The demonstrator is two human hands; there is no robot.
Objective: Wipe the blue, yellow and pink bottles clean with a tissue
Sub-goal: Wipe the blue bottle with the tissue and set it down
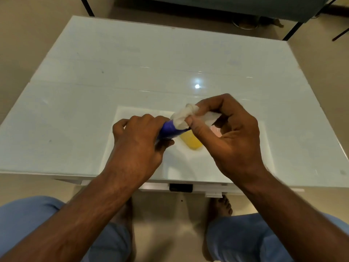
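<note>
My left hand (139,137) grips the light, slick blue bottle (169,130) mid-body; my right hand (226,135) pinches the soft tissue (180,118) round its top

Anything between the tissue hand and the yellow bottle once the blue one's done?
Nothing visible. The yellow bottle lies on the white tray directly below the right hand, which pinches the tissue against the blue bottle held by the left hand.
</note>
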